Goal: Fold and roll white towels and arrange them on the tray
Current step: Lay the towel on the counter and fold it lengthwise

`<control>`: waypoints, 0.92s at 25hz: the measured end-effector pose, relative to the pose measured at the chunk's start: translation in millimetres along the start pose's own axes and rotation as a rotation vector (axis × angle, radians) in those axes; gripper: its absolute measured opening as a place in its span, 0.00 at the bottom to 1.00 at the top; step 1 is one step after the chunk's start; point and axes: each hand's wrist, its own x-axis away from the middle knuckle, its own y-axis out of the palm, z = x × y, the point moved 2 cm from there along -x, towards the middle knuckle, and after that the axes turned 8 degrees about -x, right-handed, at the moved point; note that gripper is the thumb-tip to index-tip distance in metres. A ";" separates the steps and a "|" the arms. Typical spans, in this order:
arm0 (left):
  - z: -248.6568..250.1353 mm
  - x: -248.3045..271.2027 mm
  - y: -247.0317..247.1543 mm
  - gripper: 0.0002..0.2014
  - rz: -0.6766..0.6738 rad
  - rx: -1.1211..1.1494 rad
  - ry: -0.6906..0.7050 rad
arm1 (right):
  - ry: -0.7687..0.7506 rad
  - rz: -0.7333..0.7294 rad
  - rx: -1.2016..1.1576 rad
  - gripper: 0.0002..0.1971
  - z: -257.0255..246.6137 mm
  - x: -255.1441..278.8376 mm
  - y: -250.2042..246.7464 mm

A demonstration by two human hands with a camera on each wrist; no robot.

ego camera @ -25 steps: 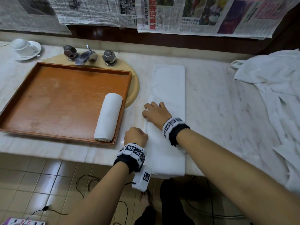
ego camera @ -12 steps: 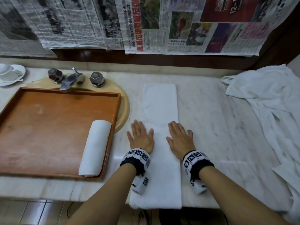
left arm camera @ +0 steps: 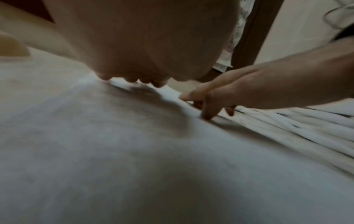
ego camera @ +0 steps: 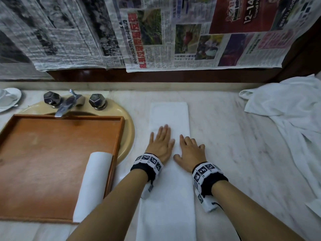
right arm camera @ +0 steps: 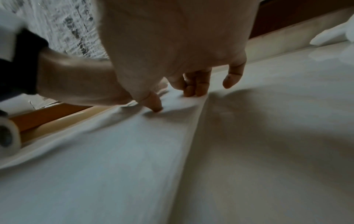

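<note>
Folded towel (ego camera: pixel 169 117) runs lengthwise toward the wall; left hand (ego camera: pixel 160 146) and right hand (ego camera: pixel 190 152) pressing it, fingers spread

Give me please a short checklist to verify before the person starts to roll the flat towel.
1. Towel lies flat, folded into a long strip: ok.
2. Left hand open, pressing on it: ok.
3. Right hand open, on its right edge: ok.
4. Near end fully on the counter: cannot tell, it reaches the front edge.
5. Tray has free space beside the roll: ok.
</note>
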 end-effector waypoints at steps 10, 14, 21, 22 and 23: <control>-14.6 16.7 0.4 0.30 -0.100 -0.163 -0.050 | 0.050 0.112 0.077 0.38 7.6 0.9 -1.7; -8.0 -6.9 -12.9 0.31 -0.182 -0.205 -0.074 | 0.041 0.015 0.041 0.37 14.2 -19.4 -13.0; -8.1 -76.6 -43.6 0.30 -0.186 -0.219 -0.086 | -0.035 -0.145 0.036 0.32 41.6 -93.9 -52.0; -8.4 -87.9 -48.4 0.30 -0.178 -0.232 -0.084 | -0.040 -0.152 0.048 0.32 43.1 -106.5 -56.8; -10.2 -100.4 -50.8 0.30 -0.177 -0.245 -0.089 | -0.041 -0.158 0.052 0.32 45.2 -120.8 -58.7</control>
